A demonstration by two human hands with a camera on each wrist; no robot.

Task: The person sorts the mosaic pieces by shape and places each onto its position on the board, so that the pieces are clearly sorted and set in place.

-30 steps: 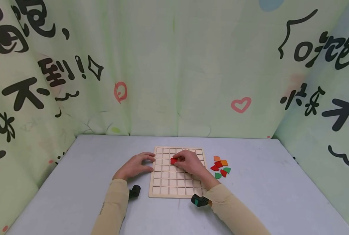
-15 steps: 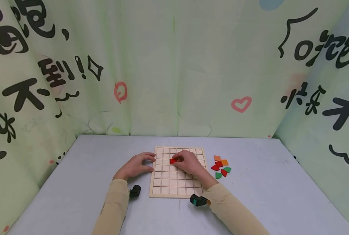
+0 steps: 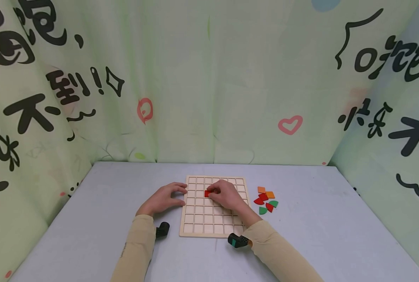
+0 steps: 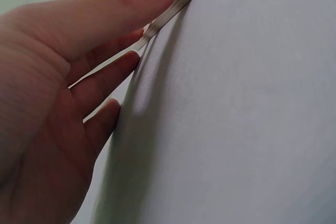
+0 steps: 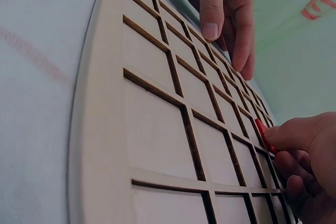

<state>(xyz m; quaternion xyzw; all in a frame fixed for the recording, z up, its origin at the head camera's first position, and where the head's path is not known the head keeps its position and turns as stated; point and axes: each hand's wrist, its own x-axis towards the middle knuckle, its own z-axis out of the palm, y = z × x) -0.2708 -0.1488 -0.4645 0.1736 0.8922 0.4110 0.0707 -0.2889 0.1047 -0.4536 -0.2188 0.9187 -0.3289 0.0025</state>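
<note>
A wooden board [image 3: 202,230] with a raised grid of square cells lies on the table. My right hand [image 3: 228,194] is over its upper middle, thumb and fingers pinching a small red tile [image 3: 207,194] at a cell. In the right wrist view the red tile [image 5: 264,136] shows as a thin slab under the thumb, partly hidden by the hand. My left hand [image 3: 163,199] rests at the board's left edge, fingers loosely extended. The left wrist view has the thumb of the left hand [image 4: 58,77] along the board's rim [image 4: 181,1].
Right of the board lies a loose group of flat pieces: orange squares [image 3: 270,195], red pieces [image 3: 259,201] and green rounded pieces [image 3: 262,210]. A white cloth covers the table [image 3: 301,235]. Behind it hangs a printed pale green curtain [image 3: 213,98].
</note>
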